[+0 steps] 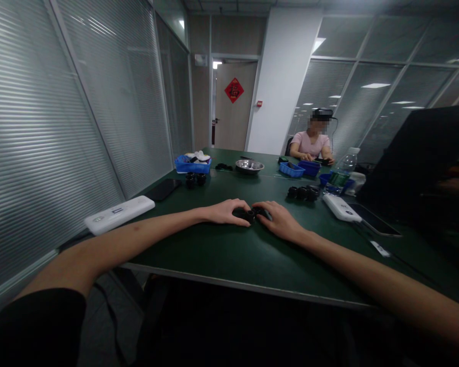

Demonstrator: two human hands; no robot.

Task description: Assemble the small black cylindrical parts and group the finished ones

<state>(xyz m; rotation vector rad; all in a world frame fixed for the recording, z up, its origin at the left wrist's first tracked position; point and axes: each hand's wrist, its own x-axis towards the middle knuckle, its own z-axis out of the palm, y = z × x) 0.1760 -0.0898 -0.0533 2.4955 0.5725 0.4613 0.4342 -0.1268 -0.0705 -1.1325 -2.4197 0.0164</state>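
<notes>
Both my hands meet above the green table (199, 250). My left hand (226, 211) is closed around a black rounded part (249, 216), thumb on the near side and fingers on the far side. My right hand (279, 218) comes in from the right, its fingertips closed on a small black piece (257, 210) beside or touching that part; I cannot tell whether the two are joined. Its palm covers part of the piece. Similar black round parts stand in a group (303, 192) beyond my right hand and in another group (196, 179) beyond my left.
A metal bowl (250, 166) and a filled blue basket (193, 164) stand farther back. Power banks (119, 215), phones (164, 189) and a water bottle (343, 172) lie or stand at the sides. A co-worker (313, 142) sits behind blue baskets (291, 170). A dark screen (424, 163) rises at right.
</notes>
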